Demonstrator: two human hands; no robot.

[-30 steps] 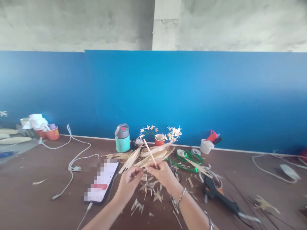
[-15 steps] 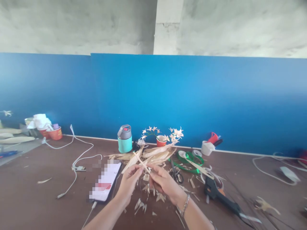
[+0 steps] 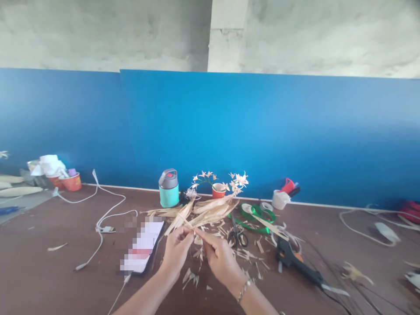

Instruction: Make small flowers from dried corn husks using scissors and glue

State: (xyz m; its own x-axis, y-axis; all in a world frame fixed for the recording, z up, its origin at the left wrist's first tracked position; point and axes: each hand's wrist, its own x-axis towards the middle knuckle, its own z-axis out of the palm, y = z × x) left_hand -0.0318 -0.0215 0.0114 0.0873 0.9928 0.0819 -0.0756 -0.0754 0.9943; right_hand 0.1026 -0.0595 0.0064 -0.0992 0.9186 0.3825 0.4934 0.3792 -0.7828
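Observation:
A thin pale strip of dried husk (image 3: 186, 222) slants up and to the left out of my fingers. My left hand (image 3: 177, 249) pinches it between thumb and fingertips. Close against it, my right hand (image 3: 220, 256) has its thumb and fingertips on the strip's lower end, which the fingers partly hide. Beyond the hands lie long dried husks (image 3: 215, 209). Husk scraps and small cut petal shapes (image 3: 190, 278) lie on the table below and around them. Black-handled scissors (image 3: 238, 237) rest just right of my right hand.
A phone (image 3: 144, 247) lies left, near white cables (image 3: 104, 218). Behind stand a teal flask (image 3: 169, 192) and an orange cup (image 3: 218, 191) with pale flowers (image 3: 240, 180). Green ribbon (image 3: 259, 218), a black glue gun (image 3: 298, 264) and a white cup (image 3: 280, 200) are right.
My right hand has shifted: its index finger now reaches straighter toward the left fingertips. Less of the strip shows between the hands. The view has moved slightly.

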